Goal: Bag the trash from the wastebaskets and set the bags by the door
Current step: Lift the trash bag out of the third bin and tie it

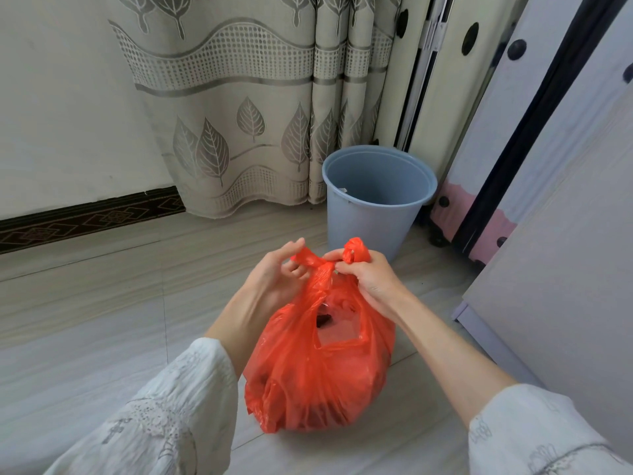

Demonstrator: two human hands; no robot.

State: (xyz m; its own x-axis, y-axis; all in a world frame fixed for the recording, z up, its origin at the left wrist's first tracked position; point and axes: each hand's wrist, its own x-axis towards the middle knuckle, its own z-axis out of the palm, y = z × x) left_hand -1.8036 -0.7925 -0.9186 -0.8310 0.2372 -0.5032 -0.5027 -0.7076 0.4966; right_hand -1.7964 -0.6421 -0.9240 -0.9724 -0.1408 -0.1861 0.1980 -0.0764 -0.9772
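Note:
A full red plastic bag (pixel 318 378) sits on the tiled floor in front of me. Its two handles are crossed at the top. My left hand (pixel 277 272) pinches the left handle end, and my right hand (pixel 366 275) is closed around the right handle end, which sticks up above my fist. A gap below the handles shows dark trash inside. Just beyond the bag stands a blue-grey wastebasket (pixel 373 200), upright, with no liner and only a small white scrap visible near its rim.
A leaf-patterned curtain (pixel 239 108) hangs to the floor behind the wastebasket. A pale cabinet side (pixel 565 269) rises on the right. A pink and white dotted suitcase (pixel 486 214) stands between the cabinet and the wastebasket. A dark patterned baseboard (pixel 85 217) runs along the left wall.

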